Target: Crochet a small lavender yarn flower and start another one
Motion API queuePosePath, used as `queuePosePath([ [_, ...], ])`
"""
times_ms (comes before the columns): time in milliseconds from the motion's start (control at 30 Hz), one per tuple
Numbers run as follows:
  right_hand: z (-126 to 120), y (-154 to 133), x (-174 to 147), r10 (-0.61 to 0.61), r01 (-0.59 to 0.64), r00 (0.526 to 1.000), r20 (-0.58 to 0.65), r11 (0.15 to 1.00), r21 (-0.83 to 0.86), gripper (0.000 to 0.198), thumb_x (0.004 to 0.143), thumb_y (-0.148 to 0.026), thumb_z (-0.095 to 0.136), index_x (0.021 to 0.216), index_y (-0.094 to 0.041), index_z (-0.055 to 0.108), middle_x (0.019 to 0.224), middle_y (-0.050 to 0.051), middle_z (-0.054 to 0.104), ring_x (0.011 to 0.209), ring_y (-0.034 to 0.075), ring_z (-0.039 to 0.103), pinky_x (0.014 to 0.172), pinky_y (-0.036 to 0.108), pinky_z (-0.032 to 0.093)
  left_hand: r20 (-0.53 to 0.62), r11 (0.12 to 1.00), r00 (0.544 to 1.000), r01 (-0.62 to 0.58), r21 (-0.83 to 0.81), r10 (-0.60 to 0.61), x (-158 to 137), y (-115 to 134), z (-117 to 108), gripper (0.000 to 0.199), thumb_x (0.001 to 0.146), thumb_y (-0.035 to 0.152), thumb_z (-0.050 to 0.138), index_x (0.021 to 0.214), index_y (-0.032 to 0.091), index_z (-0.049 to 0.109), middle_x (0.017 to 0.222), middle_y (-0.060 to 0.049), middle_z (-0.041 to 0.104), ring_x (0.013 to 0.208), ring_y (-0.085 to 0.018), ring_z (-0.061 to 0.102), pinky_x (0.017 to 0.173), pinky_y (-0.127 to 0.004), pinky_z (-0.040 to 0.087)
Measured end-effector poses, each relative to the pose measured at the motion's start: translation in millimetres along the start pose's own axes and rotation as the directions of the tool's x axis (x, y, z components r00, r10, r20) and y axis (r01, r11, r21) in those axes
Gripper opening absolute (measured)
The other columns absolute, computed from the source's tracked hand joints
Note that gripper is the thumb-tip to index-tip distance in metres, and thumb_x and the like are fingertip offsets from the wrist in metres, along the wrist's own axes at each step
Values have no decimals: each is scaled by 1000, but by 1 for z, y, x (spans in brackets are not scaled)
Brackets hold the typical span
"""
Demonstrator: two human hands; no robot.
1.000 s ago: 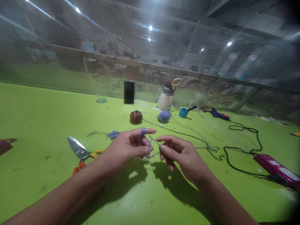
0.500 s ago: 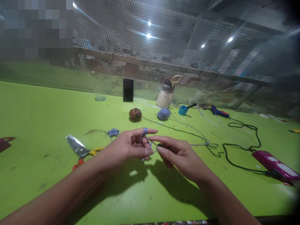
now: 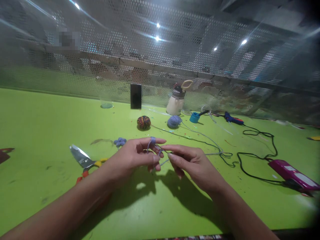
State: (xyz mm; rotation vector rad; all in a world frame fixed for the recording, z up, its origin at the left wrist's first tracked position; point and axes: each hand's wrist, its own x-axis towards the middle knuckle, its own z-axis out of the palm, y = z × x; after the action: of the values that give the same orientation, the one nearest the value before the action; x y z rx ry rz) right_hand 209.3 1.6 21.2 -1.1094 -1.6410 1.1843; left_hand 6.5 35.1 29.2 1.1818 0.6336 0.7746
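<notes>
Above the green table, my left hand (image 3: 140, 154) has purple yarn (image 3: 153, 140) wound round its raised index finger, and its thumb and other fingers pinch the yarn lower down. My right hand (image 3: 188, 159) is closed in a pinch on a thin, dark crochet hook (image 3: 163, 149), whose tip is at the yarn between both hands. A purple crocheted flower (image 3: 120, 142) lies just beyond my left hand. Scissors (image 3: 83, 158) with yellow and orange handles rest by my left forearm, which partly covers them. A purple yarn ball (image 3: 174, 122) sits farther back.
Beside the purple ball are a dark multicoloured yarn ball (image 3: 143, 123) and a blue tape roll (image 3: 194, 117). A bottle (image 3: 175, 101), a phone (image 3: 136, 96) and a clear cup (image 3: 106, 103) stand before a perforated screen. A glue gun (image 3: 233, 119) and a magenta power strip (image 3: 291, 173) with black cord lie right.
The hook and my right fingertips have shifted slightly against the yarn, and the left fingers have adjusted a little. The whole view has moved slightly; the table items stay put.
</notes>
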Motion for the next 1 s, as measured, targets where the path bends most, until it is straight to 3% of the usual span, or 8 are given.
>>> queuePosePath([
  [200, 1, 1, 1, 29, -29, 1000, 0, 1000, 8, 33, 88, -27, 60, 119, -20, 68, 56, -3, 52, 46, 8, 47, 47, 23, 40, -44, 1000, 999, 16, -17, -16, 1, 4, 1, 25, 84, 25, 65, 106, 15, 71, 80, -6, 71, 72, -16, 64, 62, -27, 46],
  [433, 2, 1, 2, 32, -32, 999, 6, 999, 2, 34, 88, -25, 58, 120, -20, 68, 57, -3, 52, 45, 8, 45, 46, 22, 40, -73, 990, 997, -4, 143, 15, 3, 0, -4, 34, 78, 28, 72, 110, 17, 70, 82, -5, 73, 76, -16, 61, 70, -29, 43],
  [700, 4, 2, 3, 19, -19, 999, 26, 1000, -14, 34, 88, -26, 59, 120, -17, 68, 52, -4, 48, 44, 7, 44, 45, 21, 37, -128, 986, 992, 23, 162, -2, 6, 0, -3, 38, 68, 23, 80, 105, 17, 70, 74, 0, 68, 72, -14, 61, 72, -29, 43],
  [1000, 3, 4, 3, 41, -39, 998, 52, 999, -33, 36, 89, -27, 57, 122, -17, 66, 51, -5, 46, 45, 8, 42, 46, 22, 36, -54, 981, 997, -43, 191, 55, 7, -2, -3, 50, 73, 17, 73, 121, 20, 63, 69, 5, 59, 68, -11, 54, 70, -27, 41],
])
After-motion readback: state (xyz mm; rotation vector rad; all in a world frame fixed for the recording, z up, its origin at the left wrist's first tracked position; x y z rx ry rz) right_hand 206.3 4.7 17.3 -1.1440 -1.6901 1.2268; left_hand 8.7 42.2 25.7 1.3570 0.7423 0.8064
